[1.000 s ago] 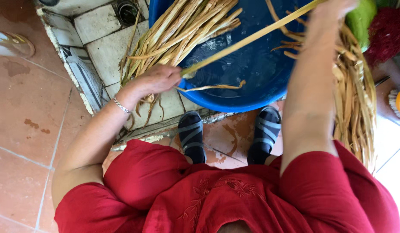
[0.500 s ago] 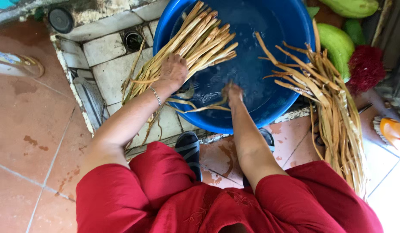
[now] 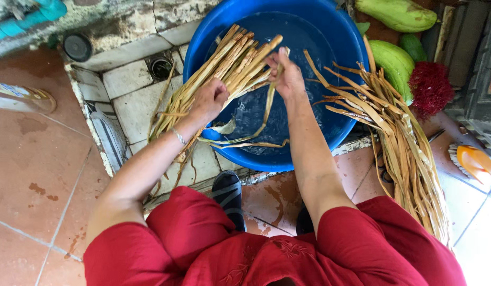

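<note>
both hands are seen shifted since half a second ago: the right hand [image 3: 288, 74], then low in the water near the basin's middle, is now raised toward the far side with a single long strip pinched in closed fingers, and the left hand [image 3: 208, 100] is now set lower on the bundle at the near-left rim.

the wet strip [image 3: 266, 114] is held at its upper end by the right hand and hangs down and toward the person, its long axis running from the far side of the blue basin [image 3: 341, 63] to the near rim, where its tail curls across the water toward the left hand. the left hand is closed over the bundle of pale fibre strips [image 3: 224, 69], which is laid slantwise over the basin's left rim, its tips pointing up and right toward the right hand. the left hand is judged the nearer of the two to the strip's loose tail.

to the right of the basin, a second sheaf of strips [image 3: 404, 143] is draped over the rim onto the tiled floor [image 3: 38, 159]. green gourds [image 3: 396, 13] and a red tuft [image 3: 430, 87] are seen beyond it, well apart from both hands.
</note>
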